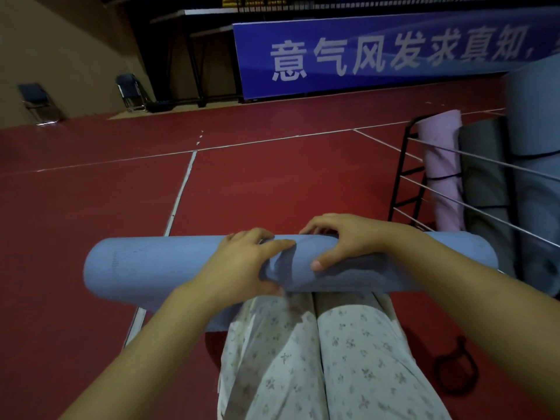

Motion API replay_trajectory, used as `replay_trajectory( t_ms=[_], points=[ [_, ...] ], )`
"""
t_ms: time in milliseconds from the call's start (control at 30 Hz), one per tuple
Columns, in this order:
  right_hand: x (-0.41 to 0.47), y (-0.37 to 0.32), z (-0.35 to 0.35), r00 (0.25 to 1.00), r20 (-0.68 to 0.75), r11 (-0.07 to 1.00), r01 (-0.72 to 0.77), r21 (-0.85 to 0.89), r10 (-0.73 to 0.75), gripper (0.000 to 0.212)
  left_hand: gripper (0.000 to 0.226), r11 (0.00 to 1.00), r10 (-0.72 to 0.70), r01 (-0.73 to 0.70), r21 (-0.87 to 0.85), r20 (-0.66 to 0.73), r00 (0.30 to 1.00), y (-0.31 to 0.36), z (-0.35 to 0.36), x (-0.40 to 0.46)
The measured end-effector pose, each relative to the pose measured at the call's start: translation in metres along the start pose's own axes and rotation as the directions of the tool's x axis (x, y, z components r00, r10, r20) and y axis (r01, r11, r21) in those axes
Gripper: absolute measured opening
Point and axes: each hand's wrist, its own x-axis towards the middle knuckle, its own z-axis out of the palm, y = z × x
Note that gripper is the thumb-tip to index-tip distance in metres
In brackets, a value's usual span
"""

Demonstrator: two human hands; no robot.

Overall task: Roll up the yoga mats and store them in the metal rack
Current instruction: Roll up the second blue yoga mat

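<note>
Floral-trousered knees [318, 344] carry the rolled blue mat [145, 265], left hand [242, 262] and right hand [345, 237] both curling their fingers around its middle, rolling apparently complete; next, judged, lifting it rightward into the metal rack [403, 177] beside the stored pink mat [442, 165]

Floor [242, 183]: open ahead and left. Right: metal rack [403, 177], rails [485, 160] crossing its front, upright rolled mats [442, 165] filling it. Black strap [457, 368] on floor, near right.
</note>
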Motion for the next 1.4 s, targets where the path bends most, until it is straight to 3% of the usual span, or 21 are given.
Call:
replay_trajectory(
  t_ms=[200, 367, 467, 567, 700, 833, 1000, 1133, 1267, 1400],
  points=[
    [0.006, 0.001, -0.002, 0.999, -0.018, 0.999, -0.038, 0.014, 0.038, 0.061, 0.070, 0.997, -0.033, 0.039, -0.071, 0.078, 0.996, -0.008, -0.012, 0.027],
    [0.002, -0.005, -0.002, 0.982, -0.190, 0.991, -0.004, -0.131, -0.021, 0.070, 0.065, 0.987, -0.013, 0.034, -0.158, 0.137, 0.991, -0.018, -0.017, 0.043],
    [-0.004, -0.009, 0.003, 0.959, -0.269, 0.970, 0.019, -0.243, -0.086, 0.060, 0.064, 0.985, 0.007, 0.027, -0.168, 0.195, 0.981, -0.022, -0.021, 0.053],
    [-0.007, -0.019, 0.014, 0.962, -0.240, 0.929, 0.035, -0.368, -0.131, 0.044, 0.065, 0.970, 0.030, 0.032, -0.242, 0.250, 0.968, -0.027, -0.024, 0.062],
    [-0.006, -0.018, 0.028, 0.966, -0.229, 0.912, 0.013, -0.409, -0.117, 0.064, 0.061, 0.946, 0.004, 0.092, -0.310, 0.295, 0.956, -0.038, -0.023, 0.071],
    [-0.001, -0.012, 0.036, 0.953, -0.274, 0.895, -0.003, -0.445, -0.133, 0.082, 0.049, 0.908, -0.025, 0.113, -0.403, 0.218, 0.976, -0.048, -0.013, 0.069],
    [0.005, -0.013, 0.035, 0.951, -0.283, 0.884, -0.024, -0.466, -0.123, 0.081, 0.047, 0.965, 0.025, -0.028, -0.261, -0.012, 1.000, -0.047, 0.003, 0.052],
    [0.007, -0.013, 0.029, 0.969, -0.237, 0.904, -0.036, -0.426, -0.073, 0.081, 0.068, 0.983, 0.115, -0.121, -0.140, -0.050, 0.992, -0.045, 0.017, 0.042],
    [0.009, -0.016, 0.032, 0.977, -0.210, 0.853, -0.076, -0.517, -0.040, 0.091, 0.099, 0.970, 0.161, -0.147, 0.193, -0.062, 0.985, -0.039, 0.036, 0.036],
    [0.015, -0.026, 0.048, 0.980, -0.184, 0.774, -0.170, -0.610, 0.070, 0.100, 0.092, 0.956, 0.185, -0.146, 0.253, -0.139, 0.973, -0.038, 0.040, 0.037]
  ],
)
